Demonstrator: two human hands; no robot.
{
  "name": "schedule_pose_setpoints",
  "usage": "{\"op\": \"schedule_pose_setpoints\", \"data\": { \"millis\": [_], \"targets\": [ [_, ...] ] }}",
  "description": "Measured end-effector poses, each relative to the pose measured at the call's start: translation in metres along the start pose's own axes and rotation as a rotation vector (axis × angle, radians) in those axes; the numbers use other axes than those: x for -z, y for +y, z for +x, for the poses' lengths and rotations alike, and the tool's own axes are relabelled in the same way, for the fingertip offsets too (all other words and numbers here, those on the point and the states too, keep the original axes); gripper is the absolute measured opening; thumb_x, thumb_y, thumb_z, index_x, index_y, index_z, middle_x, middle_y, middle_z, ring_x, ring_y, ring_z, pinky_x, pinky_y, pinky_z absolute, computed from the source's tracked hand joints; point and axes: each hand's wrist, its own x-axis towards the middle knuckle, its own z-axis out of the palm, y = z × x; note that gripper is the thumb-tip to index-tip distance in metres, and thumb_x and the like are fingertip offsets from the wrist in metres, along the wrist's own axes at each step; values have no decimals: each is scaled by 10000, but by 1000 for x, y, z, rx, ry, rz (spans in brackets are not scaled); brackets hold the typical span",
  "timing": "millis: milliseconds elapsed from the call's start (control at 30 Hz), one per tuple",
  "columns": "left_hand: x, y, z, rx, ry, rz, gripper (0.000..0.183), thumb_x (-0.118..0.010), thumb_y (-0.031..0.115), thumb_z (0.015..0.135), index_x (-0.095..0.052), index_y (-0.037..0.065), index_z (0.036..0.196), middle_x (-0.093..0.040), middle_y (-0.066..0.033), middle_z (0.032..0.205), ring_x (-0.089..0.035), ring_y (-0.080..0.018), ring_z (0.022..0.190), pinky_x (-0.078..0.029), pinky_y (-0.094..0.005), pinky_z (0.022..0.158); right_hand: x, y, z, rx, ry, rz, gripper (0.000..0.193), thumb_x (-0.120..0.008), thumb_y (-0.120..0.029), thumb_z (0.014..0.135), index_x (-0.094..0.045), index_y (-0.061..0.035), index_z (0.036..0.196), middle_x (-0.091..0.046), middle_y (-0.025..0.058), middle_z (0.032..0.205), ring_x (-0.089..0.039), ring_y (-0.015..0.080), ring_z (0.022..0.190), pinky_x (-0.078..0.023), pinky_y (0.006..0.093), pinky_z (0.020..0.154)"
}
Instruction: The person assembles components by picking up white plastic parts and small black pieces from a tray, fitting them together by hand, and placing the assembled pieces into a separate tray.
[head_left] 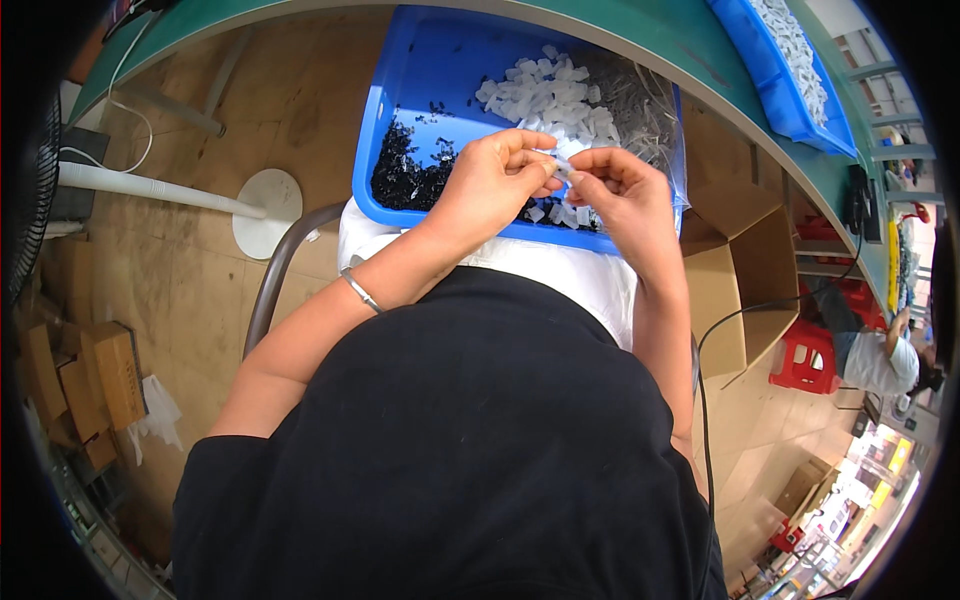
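Observation:
Over a blue plastic tray [362, 170] on my lap, both hands meet at a small whitish translucent piece [563, 168]. My left hand [497, 180] pinches it from one side, thumb against fingers. From the other side my right hand [632, 200] grips it between thumb and forefinger. Inside the tray, small black parts [405, 172] lie heaped at the left and along the near side. White translucent pieces [540, 92] form a pile toward the far middle. Clear thin plastic strips [640, 105] fill the right end. Exact details of the held piece are too small to make out.
A green table [690, 55] curves past the tray's far side, bearing a blue bin [790, 75] of white pieces. An open cardboard box [745, 280] stands right of me. At left are a fan's round white base [268, 212] and cartons [110, 375]. A person [885, 360] sits far right.

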Motion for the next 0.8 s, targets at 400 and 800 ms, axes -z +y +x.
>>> {"op": "schedule_pose_setpoints", "data": {
  "millis": [400,800],
  "targets": [
    [43,7,27,-270,67,639,224,-651,123,880,-671,0,1067,-668,-91,1040,-626,-161,878,-502,-294,801,197,-106,68,697,900,-881,233,-719,-269,853,-742,-147,1050,-715,42,924,-653,105,870,-506,269,799],
    [31,-29,41,-666,54,1115,150,-650,73,826,-675,58,972,-620,-104,947,-616,-319,864,-501,-410,745,-16,3,2,336,-309,-738,138,-661,-74,779,-712,-42,903,-676,155,895,-651,333,810,-516,405,732]
  ]
}}
